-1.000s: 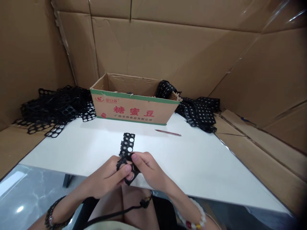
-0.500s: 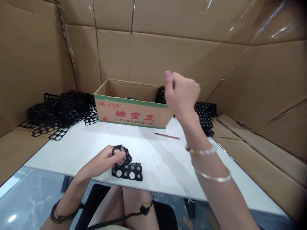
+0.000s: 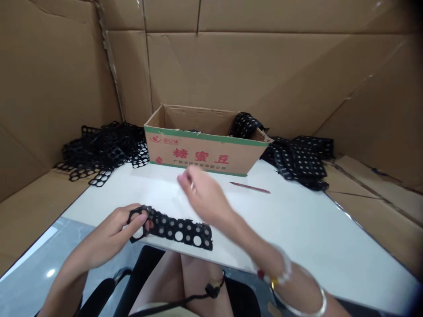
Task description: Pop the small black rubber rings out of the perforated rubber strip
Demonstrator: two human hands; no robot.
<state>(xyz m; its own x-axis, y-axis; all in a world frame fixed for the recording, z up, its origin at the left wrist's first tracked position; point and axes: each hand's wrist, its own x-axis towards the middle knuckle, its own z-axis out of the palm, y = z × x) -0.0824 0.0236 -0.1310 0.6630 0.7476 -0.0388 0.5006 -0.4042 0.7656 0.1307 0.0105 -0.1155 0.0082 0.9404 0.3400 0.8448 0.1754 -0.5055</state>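
My left hand is closed on the left end of a black perforated strip, thumb on top. The strip lies along the table's front edge, with rows of round spots; most are grey, and a few are open holes with white showing through. Above the strip and apart from it, my right hand is curled with its fingers pressed together. It is slightly blurred, and whatever it may hold is hidden.
An open cardboard box stands at the back, with black dotted sheets over its right end. More dotted sheets lie right of it. At left is a heap of black holed webbing. A thin reddish-brown pointed stick lies on the white table.
My right hand has come down and left from high beside the box, still closed. The strip, bunched up in my left hand before, now stretches out longer. The camera view has shifted a little.
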